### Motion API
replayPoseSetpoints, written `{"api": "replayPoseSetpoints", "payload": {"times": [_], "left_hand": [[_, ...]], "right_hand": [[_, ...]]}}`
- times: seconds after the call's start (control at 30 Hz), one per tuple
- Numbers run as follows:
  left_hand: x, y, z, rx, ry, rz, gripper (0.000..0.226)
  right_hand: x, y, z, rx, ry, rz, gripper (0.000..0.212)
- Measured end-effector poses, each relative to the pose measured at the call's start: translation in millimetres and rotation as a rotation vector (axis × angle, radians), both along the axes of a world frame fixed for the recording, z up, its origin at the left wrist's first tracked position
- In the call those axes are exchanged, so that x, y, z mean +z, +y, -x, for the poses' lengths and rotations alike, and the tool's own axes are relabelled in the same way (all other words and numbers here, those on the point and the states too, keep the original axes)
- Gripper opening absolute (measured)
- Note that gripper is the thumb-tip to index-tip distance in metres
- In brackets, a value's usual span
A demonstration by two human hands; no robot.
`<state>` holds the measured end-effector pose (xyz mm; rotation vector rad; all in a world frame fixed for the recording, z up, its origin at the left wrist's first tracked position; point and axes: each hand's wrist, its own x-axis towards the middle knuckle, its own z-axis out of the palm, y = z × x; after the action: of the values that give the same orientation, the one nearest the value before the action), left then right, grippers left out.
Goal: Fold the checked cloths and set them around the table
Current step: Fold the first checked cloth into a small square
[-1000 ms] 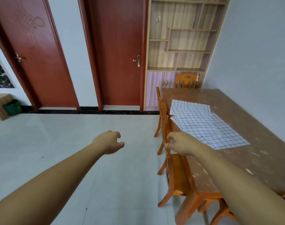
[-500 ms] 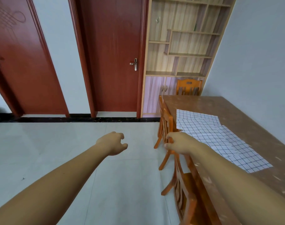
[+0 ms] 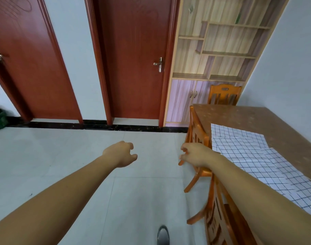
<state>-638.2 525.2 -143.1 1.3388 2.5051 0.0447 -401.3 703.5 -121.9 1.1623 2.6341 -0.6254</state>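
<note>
White cloths with a dark check (image 3: 253, 156) lie spread flat and overlapping on the brown speckled table (image 3: 248, 117) at the right; their lower part runs out of view. My left hand (image 3: 121, 153) hangs in the air over the floor, fingers loosely curled, holding nothing. My right hand (image 3: 195, 154) is also loosely curled and holds nothing. It hovers at the top rail of an orange wooden chair (image 3: 197, 133), left of the cloths; I cannot tell whether it touches the rail.
A second orange chair (image 3: 216, 218) is tucked under the table's near side and a third (image 3: 223, 94) stands at its far end. Two red doors (image 3: 133, 59) and a shelf unit (image 3: 218, 41) line the back wall. Pale tiled floor (image 3: 80, 156) stretches left. My shoe (image 3: 163, 236) shows below.
The view has moved forward along the table and tilted down; the cloths now sit further right and nearer. Both hands keep the same loose pose ahead of me.
</note>
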Motion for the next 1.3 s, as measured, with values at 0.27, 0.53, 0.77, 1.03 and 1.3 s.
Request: {"api": "replayPoseSetpoints", "payload": {"times": [0.27, 0.53, 0.77, 1.03, 1.3], "left_hand": [[-9.2, 88.7, 45.2, -0.002, 0.012, 0.045, 0.055], [-0.2, 247.9, 95.5, -0.012, 0.036, 0.072, 0.056], [0.4, 365.9, 108.7, -0.083, 0.028, 0.051, 0.055], [-7.4, 492.0, 114.3, -0.241, 0.046, 0.037, 0.053], [-31.5, 643.2, 126.6, -0.509, 0.012, 0.022, 0.044]], "right_hand": [[-20.7, 82.9, 56.8, 0.024, 0.022, 0.066, 0.052], [-17.3, 235.7, 107.0, 0.044, 0.06, 0.043, 0.052], [-20.4, 338.2, 106.7, -0.02, 0.063, 0.058, 0.051], [-43.9, 430.6, 104.7, -0.124, 0.101, -0.023, 0.037], [-56.4, 510.6, 116.6, -0.29, 0.123, 0.047, 0.031]]}}
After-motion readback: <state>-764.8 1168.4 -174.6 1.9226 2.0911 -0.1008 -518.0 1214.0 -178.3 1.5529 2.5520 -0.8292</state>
